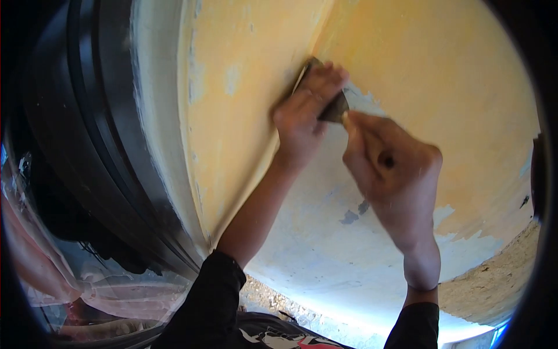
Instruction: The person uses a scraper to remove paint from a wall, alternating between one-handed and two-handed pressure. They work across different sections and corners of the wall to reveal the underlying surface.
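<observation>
A wide scraper (335, 109) with a dark blade lies against the wall near the inner corner. My right hand (398, 168) is closed round its handle end, and the handle is mostly hidden in the fist. Over the blade, my left hand (308, 107) presses with its fingers held together, slightly blurred. Yellow paint (442, 64) covers the upper wall. Below the blade a pale grey-white area (314, 215) is exposed, with ragged paint edges and a few dark patches (349, 217).
At the left stands a dark, glossy frame (110, 116) with a pale border (160, 87) beside the yellow wall strip. Crumpled clear plastic sheeting (122, 294) hangs at the lower left. Rough brown ground (494, 285) shows at the lower right.
</observation>
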Action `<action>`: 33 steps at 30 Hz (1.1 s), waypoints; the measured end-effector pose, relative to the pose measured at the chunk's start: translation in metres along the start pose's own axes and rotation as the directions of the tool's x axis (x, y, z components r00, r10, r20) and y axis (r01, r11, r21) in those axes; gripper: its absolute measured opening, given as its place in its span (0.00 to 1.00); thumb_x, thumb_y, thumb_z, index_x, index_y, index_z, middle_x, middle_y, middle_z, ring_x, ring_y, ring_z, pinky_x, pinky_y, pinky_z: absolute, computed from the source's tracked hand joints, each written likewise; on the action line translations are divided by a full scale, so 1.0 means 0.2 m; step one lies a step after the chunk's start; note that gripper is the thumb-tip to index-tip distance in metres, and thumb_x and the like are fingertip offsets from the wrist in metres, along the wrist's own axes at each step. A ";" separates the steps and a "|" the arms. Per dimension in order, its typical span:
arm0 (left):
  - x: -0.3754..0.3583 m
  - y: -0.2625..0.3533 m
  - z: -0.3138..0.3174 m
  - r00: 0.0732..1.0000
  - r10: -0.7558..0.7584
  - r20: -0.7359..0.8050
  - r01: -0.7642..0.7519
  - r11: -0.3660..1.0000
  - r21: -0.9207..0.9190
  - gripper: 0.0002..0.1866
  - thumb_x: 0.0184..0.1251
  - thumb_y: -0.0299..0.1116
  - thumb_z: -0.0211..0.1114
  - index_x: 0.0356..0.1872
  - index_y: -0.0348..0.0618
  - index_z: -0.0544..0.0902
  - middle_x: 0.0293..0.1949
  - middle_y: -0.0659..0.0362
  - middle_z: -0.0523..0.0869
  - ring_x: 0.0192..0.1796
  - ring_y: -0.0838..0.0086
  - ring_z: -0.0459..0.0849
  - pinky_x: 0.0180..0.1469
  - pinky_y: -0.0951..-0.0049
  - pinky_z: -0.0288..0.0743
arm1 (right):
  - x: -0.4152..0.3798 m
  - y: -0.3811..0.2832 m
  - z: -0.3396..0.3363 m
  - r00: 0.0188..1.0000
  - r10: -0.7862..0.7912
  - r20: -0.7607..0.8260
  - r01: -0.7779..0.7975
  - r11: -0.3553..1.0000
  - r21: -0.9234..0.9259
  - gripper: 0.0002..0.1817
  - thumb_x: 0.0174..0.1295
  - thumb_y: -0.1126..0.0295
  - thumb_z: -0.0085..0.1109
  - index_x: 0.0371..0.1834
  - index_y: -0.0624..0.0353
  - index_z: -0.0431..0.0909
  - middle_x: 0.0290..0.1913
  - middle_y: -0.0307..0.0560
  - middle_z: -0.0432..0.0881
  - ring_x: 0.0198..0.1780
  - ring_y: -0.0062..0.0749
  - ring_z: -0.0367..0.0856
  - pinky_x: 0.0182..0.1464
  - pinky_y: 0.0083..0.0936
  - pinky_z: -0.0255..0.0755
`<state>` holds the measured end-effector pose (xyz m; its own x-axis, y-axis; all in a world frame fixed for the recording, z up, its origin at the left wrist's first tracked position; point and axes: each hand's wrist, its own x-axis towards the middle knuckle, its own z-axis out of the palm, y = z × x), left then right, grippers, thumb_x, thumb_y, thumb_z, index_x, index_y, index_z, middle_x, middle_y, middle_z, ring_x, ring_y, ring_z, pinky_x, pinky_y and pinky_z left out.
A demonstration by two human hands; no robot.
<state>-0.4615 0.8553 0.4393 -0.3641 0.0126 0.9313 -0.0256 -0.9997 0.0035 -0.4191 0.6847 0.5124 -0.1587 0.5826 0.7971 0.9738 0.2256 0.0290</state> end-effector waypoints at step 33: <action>-0.07 0.13 0.13 0.994 -0.096 -0.045 0.095 0.995 -0.017 0.24 0.56 0.15 0.66 0.55 0.46 0.85 0.53 0.53 0.87 0.62 0.60 0.81 0.69 0.59 0.73 | -0.08 0.08 -0.09 0.997 -0.083 0.003 0.083 0.995 -0.054 0.06 0.61 0.70 0.62 0.30 0.60 0.80 0.16 0.50 0.77 0.18 0.42 0.80 0.24 0.31 0.73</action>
<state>-0.4331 0.8281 0.4364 -0.4011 0.1091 0.9095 -0.0755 -0.9934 0.0859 -0.3975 0.6642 0.5110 -0.2397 0.5641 0.7901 0.9645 0.2312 0.1275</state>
